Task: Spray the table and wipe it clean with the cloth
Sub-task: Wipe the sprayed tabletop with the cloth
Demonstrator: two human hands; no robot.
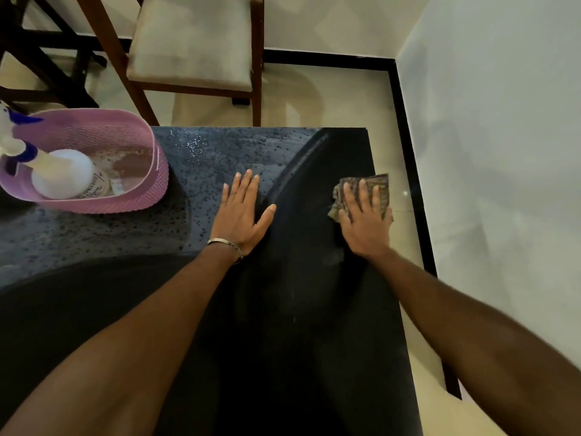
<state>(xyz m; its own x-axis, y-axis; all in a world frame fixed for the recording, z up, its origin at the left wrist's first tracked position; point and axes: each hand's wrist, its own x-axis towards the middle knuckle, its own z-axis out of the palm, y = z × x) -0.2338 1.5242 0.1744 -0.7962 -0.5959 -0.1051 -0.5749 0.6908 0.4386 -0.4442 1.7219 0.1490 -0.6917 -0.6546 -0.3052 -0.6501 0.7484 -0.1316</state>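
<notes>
The dark speckled table (301, 303) fills the lower view, with spray droplets shining on its far left part. My right hand (364, 221) presses flat on a crumpled brownish checked cloth (379, 187) near the table's right edge. Flat on the tabletop to the left of the cloth lies my left hand (240, 212), fingers spread, holding nothing, with a metal bangle on its wrist. A white spray bottle (63, 173) with a blue-and-white trigger head stands in a pink basket (147, 196) at the table's far left.
A wooden chair (191, 48) with a pale cushion stands just beyond the table's far edge. A white wall (503, 136) with a black skirting runs close along the table's right side. Dark furniture legs show at top left.
</notes>
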